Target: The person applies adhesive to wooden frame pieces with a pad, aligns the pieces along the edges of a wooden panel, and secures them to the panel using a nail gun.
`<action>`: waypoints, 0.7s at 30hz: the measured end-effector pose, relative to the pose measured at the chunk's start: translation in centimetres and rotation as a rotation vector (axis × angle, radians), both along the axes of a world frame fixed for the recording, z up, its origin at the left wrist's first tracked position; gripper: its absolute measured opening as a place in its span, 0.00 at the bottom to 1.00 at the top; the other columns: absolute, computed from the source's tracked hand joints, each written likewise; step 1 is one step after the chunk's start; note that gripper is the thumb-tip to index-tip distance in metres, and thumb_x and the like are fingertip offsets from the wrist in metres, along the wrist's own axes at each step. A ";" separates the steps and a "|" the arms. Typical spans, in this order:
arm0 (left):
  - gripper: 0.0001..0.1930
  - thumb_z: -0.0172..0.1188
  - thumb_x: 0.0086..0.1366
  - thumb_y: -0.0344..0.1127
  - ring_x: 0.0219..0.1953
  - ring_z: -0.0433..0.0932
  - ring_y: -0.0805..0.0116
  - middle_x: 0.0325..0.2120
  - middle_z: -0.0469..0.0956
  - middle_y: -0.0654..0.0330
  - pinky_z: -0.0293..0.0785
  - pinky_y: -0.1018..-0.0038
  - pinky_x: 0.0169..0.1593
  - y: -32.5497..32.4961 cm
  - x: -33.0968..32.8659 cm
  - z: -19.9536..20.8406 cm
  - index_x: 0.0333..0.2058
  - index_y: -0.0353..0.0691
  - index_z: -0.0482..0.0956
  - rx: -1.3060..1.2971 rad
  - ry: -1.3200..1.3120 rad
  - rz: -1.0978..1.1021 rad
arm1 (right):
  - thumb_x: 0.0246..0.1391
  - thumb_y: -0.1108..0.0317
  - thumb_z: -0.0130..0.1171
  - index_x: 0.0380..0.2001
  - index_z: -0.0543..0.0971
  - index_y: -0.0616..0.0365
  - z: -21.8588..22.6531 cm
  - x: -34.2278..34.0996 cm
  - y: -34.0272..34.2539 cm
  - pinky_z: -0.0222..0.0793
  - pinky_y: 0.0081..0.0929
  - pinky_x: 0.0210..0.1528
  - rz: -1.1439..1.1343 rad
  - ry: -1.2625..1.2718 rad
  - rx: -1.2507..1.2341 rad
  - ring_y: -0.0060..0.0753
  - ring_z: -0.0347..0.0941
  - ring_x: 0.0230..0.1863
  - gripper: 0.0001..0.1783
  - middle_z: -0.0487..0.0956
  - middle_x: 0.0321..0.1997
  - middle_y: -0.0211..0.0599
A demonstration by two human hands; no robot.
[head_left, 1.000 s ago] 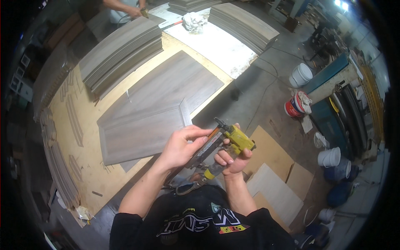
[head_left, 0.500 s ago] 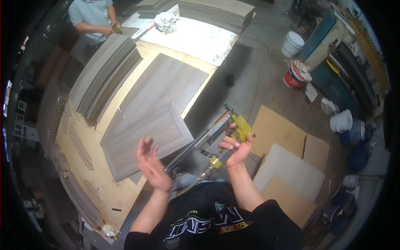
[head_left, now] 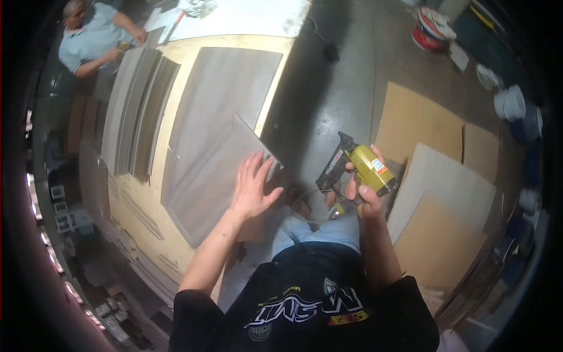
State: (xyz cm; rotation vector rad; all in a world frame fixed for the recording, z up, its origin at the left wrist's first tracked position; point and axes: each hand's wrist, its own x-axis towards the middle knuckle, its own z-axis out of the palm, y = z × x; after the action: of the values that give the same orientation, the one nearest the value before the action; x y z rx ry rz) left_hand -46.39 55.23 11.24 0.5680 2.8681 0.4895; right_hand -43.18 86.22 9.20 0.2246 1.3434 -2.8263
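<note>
The right hand [head_left: 362,190], right of centre in the frame, is clamped around the grip of a yellow pneumatic nailer [head_left: 356,167], whose black nose points toward the upper left and hangs clear of any surface. The left hand [head_left: 252,186], at centre frame, is spread flat with fingers apart and gripping nothing; its palm appears to rest on or just over the near corner of a grey laminate panel [head_left: 214,179]. That panel lies tilted on a larger grey panel [head_left: 226,94], both on the pale plywood worktable [head_left: 161,126] that fills the left half of the frame. A stack of grey boards [head_left: 132,111] stands at the table's left edge, near a second person [head_left: 94,38] in the upper left. Bare plywood sheets [head_left: 440,193] lie on the floor at right. Judged from this arrangement, the step in hand is positioning and steadying the panel; the next move calls for aligning the panel edge, then bringing the nailer nose square onto it with the left-hand fingers kept clear
</note>
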 end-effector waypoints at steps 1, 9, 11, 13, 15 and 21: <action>0.42 0.71 0.57 0.46 0.74 0.51 0.40 0.70 0.57 0.46 0.49 0.45 0.74 -0.3 -1.1 -0.8 0.67 0.43 0.64 -0.010 -0.027 -0.026 | 0.47 0.63 0.63 0.76 0.48 0.58 -1.1 0.7 0.0 0.75 0.25 0.30 -0.026 -0.027 -0.010 0.26 0.75 0.26 0.55 0.76 0.55 0.52; 0.30 0.72 0.50 0.42 0.66 0.62 0.43 0.54 0.69 0.51 0.44 0.33 0.73 -2.7 -6.7 -6.5 0.52 0.42 0.72 0.001 -0.048 -0.417 | 0.46 0.67 0.66 0.74 0.53 0.59 -7.2 5.9 -5.2 0.74 0.19 0.31 -0.026 -0.177 -0.153 0.24 0.77 0.29 0.53 0.77 0.54 0.50; 0.30 0.72 0.49 0.40 0.63 0.65 0.44 0.51 0.69 0.52 0.43 0.33 0.72 -2.6 -7.0 -7.2 0.50 0.41 0.73 0.043 -0.018 -0.430 | 0.46 0.66 0.65 0.74 0.54 0.60 -8.2 6.5 -7.4 0.74 0.19 0.36 0.012 -0.195 -0.207 0.26 0.79 0.40 0.52 0.77 0.56 0.48; 0.29 0.71 0.47 0.40 0.61 0.66 0.44 0.50 0.70 0.52 0.41 0.34 0.72 -2.7 -7.9 -7.7 0.49 0.41 0.73 0.081 0.016 -0.455 | 0.46 0.64 0.66 0.74 0.54 0.59 -9.3 6.4 -9.6 0.73 0.20 0.39 0.012 -0.180 -0.206 0.29 0.78 0.49 0.52 0.76 0.58 0.46; 0.29 0.71 0.48 0.40 0.61 0.66 0.45 0.49 0.70 0.51 0.40 0.34 0.72 -3.1 -9.6 -7.8 0.49 0.41 0.73 0.060 0.068 -0.358 | 0.46 0.65 0.66 0.74 0.54 0.59 -10.3 5.8 -12.0 0.73 0.19 0.39 -0.021 -0.157 -0.296 0.24 0.78 0.43 0.53 0.77 0.58 0.45; 0.27 0.68 0.52 0.38 0.61 0.67 0.47 0.52 0.70 0.50 0.41 0.39 0.73 -3.8 -12.2 -8.3 0.51 0.40 0.73 0.038 0.126 -0.320 | 0.43 0.58 0.70 0.73 0.56 0.59 -13.1 2.5 -16.0 0.74 0.20 0.29 -0.055 0.014 -0.191 0.24 0.77 0.27 0.55 0.77 0.56 0.56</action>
State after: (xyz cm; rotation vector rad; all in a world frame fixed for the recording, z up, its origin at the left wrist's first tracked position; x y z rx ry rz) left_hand -58.62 51.44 2.94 1.0759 2.8072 0.4692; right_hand -40.69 70.19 -3.87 0.2439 1.0754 -2.9817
